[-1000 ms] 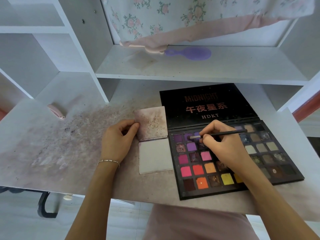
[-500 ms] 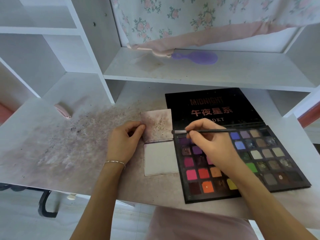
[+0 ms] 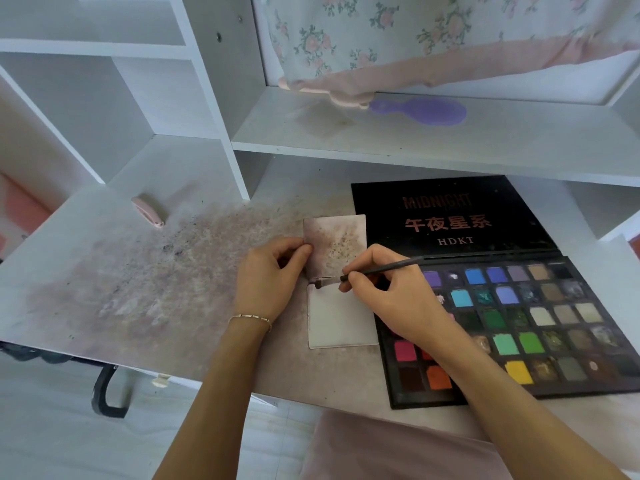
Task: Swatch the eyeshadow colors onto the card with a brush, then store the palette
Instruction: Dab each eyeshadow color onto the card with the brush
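Having carried the brush (image 3: 367,273), pinched in my right hand (image 3: 391,292), off the palette (image 3: 519,323), I start swatching the card (image 3: 341,320) my left hand (image 3: 268,280) pins.

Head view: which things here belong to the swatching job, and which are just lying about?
In use: brush, card, eyeshadow palette, right hand, left hand.
Lying about: purple hairbrush, pink clip, floral cloth.
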`<state>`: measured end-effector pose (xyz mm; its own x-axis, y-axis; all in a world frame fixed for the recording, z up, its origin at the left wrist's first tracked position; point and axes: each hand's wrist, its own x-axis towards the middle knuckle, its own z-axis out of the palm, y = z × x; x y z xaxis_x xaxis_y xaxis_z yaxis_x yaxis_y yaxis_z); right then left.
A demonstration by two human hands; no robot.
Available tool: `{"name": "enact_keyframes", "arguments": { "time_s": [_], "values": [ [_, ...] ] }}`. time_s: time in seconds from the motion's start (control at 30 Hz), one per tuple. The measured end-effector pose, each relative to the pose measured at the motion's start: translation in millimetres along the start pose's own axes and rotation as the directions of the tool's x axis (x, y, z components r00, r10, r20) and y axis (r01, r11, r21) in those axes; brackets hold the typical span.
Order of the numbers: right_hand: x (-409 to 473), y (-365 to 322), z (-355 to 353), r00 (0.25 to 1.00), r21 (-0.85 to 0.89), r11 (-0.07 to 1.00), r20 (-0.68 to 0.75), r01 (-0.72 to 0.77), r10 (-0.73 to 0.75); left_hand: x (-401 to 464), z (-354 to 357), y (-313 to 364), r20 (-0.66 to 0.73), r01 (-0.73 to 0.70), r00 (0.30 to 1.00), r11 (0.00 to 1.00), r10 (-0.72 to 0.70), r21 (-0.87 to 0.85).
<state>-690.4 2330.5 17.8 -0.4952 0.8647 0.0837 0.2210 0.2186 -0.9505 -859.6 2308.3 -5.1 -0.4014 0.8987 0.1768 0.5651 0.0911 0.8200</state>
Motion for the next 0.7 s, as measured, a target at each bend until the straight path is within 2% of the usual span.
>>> {"name": "enact_keyframes", "arguments": {
  "time_s": [0.7],
  "values": [
    [1.0,0.4,1.7,1.000,-0.095,0.995,0.009,-0.022,0.023,-1.8,-1.4,4.1,0.011,0.039,0.999,0.998,-0.038,-0.044]
  ]
}}
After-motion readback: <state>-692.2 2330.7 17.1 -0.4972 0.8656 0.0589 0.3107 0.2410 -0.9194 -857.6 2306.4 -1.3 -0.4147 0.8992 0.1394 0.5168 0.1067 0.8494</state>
